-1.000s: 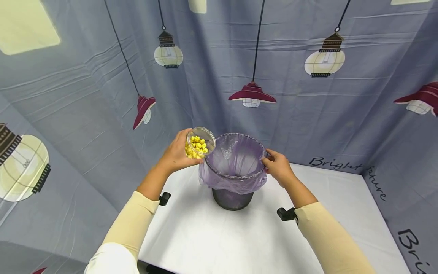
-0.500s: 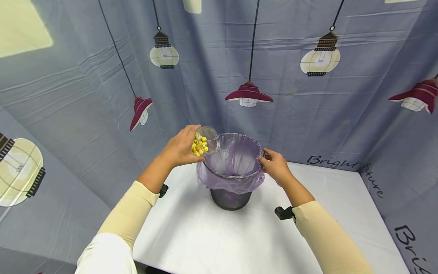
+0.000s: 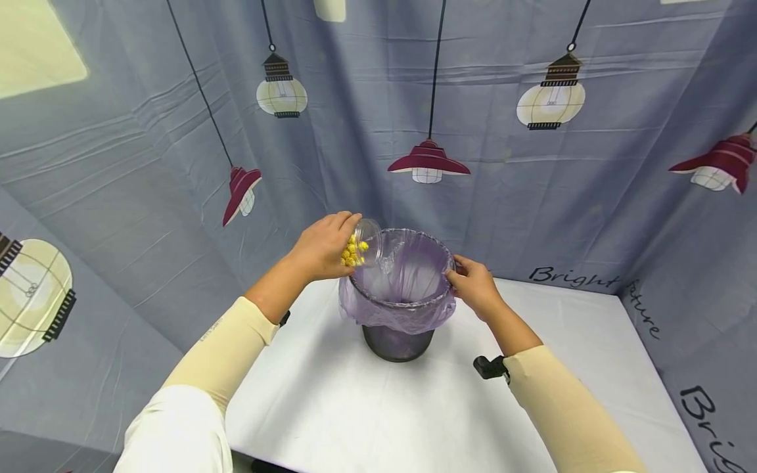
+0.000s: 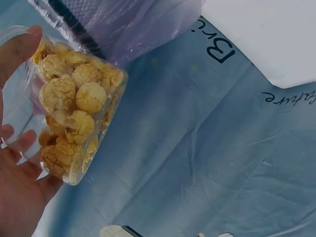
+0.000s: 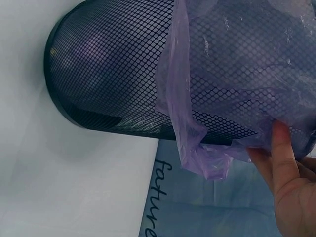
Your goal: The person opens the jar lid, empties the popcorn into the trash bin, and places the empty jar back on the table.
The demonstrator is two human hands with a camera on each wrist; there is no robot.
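Note:
My left hand (image 3: 322,248) grips a clear plastic jar (image 3: 370,242) of yellow popcorn (image 3: 353,253). The jar lies tilted on its side, its mouth toward the opening of a black mesh trash can (image 3: 397,344). In the left wrist view, round popcorn pieces (image 4: 79,94) are still inside the jar. A purple trash bag (image 3: 408,269) lines the can and is folded over its rim. At the right side of the rim, my right hand (image 3: 478,286) pinches the rim and bag between thumb and fingers. In the right wrist view, the bag (image 5: 180,94) hangs over the mesh wall.
The trash can stands upright on a white table (image 3: 408,414). Behind and beside the table hangs a grey-blue curtain (image 3: 503,210) printed with lamps and lettering. Black wrist straps with mounts (image 3: 489,368) sit on the forearms.
My left hand has moved right and turned the jar further over, its mouth now at the can's opening. The right hand keeps its hold on the rim. The head view shifts slightly.

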